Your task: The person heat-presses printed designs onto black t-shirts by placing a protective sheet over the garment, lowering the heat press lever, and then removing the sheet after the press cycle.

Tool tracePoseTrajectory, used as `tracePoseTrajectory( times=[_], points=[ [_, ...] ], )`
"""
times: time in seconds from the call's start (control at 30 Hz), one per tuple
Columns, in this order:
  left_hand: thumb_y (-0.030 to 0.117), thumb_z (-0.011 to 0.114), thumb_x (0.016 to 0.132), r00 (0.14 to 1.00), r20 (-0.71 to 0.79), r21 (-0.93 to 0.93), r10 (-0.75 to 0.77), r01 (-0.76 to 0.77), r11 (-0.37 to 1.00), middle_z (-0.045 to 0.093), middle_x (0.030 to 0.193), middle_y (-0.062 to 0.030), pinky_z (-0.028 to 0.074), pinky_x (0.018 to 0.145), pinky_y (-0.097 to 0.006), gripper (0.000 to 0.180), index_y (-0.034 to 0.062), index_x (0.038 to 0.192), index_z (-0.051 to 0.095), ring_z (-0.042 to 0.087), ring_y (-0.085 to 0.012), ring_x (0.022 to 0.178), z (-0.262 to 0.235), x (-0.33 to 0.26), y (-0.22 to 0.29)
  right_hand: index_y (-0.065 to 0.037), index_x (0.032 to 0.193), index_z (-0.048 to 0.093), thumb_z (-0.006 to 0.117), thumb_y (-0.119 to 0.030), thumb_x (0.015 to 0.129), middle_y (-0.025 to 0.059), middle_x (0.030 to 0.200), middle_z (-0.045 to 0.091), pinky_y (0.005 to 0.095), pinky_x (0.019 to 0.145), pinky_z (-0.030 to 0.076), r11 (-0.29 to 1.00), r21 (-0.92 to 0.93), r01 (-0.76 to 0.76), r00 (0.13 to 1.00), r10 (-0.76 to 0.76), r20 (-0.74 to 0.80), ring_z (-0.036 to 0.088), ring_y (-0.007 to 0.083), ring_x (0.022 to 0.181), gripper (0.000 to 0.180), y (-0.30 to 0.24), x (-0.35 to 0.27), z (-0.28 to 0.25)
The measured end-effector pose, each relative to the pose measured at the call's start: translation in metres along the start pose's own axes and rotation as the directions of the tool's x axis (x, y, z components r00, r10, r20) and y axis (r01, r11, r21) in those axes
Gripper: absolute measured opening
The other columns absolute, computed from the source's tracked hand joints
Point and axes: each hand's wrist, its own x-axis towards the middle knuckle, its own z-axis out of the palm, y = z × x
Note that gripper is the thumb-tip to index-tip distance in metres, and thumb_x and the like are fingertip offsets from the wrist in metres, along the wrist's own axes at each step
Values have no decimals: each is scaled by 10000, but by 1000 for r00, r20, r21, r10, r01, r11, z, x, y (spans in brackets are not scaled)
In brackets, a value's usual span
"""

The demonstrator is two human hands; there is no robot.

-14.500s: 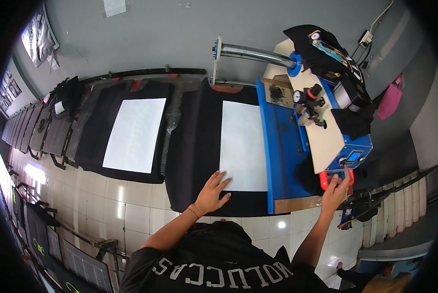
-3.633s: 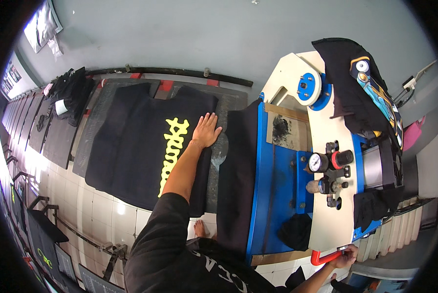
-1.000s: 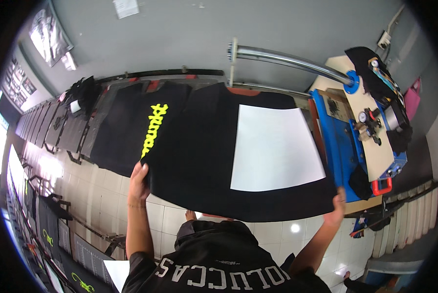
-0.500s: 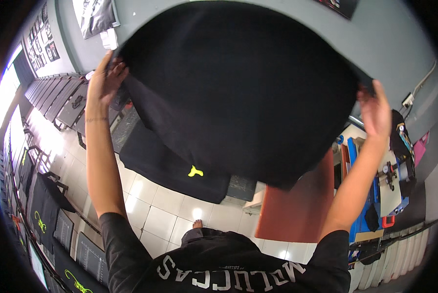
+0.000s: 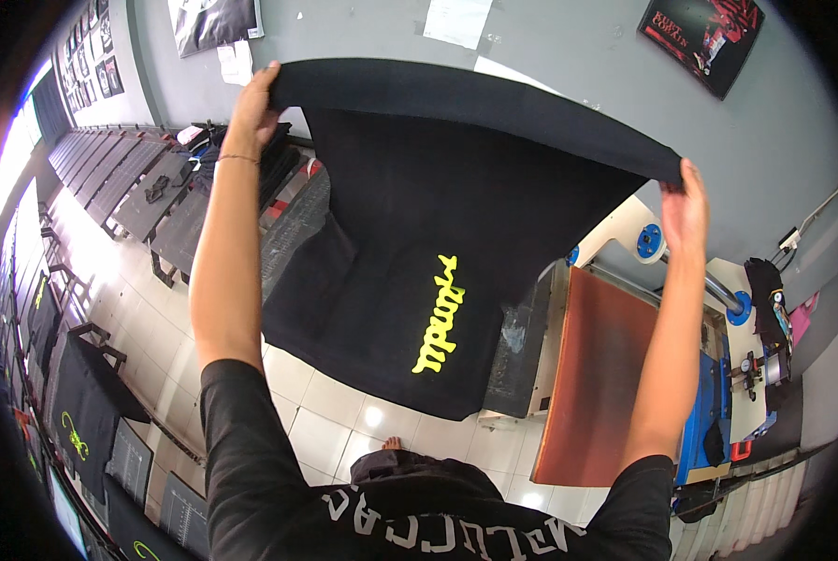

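Across the upper half of the frame a black T-shirt (image 5: 410,252) hung in the air, its top edge stretched as a taut band from upper left to right of centre. Left hand (image 5: 255,98) pinched one end of that edge, fingers closed over the cloth; right hand (image 5: 686,201) pinched the other end the same way. Both arms were raised and nearly straight. The yellow print (image 5: 440,316) faced the camera, running vertically near the shirt's lower middle. The bottom hem hung free above the white tiled floor (image 5: 335,421), touching nothing visible.

To the right of the shirt lay the reddish-brown platen (image 5: 601,374) of the heat press (image 5: 718,374), bare, its left edge just beside the hanging cloth. At left, rows of dark tables (image 5: 129,178) ran toward the upper left, well apart from the shirt — open floor between them and the person.

Versus half a second before: the shirt then filled most of the view, close to the camera, print barely showing. It had since dropped lower and farther out, so the print and the platen were exposed. Both hands kept their grip on the same edge.
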Motion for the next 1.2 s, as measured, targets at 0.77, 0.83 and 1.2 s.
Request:
tracePoseTrajectory(
  times=[0.77,0.83,1.2],
  points=[
    [257,601,961,746,-405,409,-528,664,625,651,831,-18,476,704,-256,265,-2,933,655,596,-109,741,-320,-348,-196,-82,825,544,640,-217,941,-53,704,472,226,570,342,473,-268,-840,541,776,-325,420,49,632,202,213,-531,-37],
    [265,602,960,711,-442,304,-546,692,655,641,813,-15,474,670,-260,277,-4,914,655,586,-108,713,-329,-353,-207,-118,839,519,603,-184,964,-47,776,486,252,667,397,421,-293,-859,497,823,-274,448,59,724,165,213,-538,-44],
    [258,596,960,811,-328,395,-484,583,710,631,868,-6,451,770,-260,283,-19,969,652,565,-99,818,-300,-337,-199,-123,835,512,601,-210,959,-43,771,478,239,606,417,473,-276,-836,548,723,-421,461,66,708,176,197,-532,-45]
  ],
)
